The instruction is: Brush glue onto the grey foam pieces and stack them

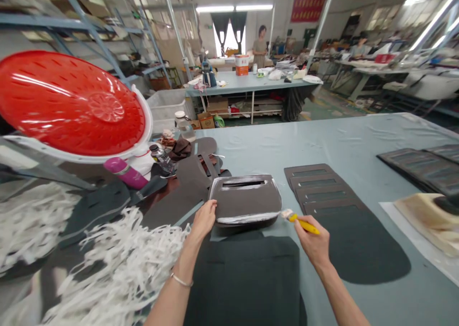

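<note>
Dark grey leather panel [245, 202] is being pressed at its left edge by the flat, empty left hand [203, 219], while a yellow-handled brush [304, 223] is being gripped in the closed right hand [314, 245], its bristles being held just beside the panel's white-smeared near edge, short of stacked slotted panels [319, 185].

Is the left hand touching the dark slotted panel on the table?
Touching: the head view shows the left hand with fingertips on the edge of the dark slotted panel.
</note>
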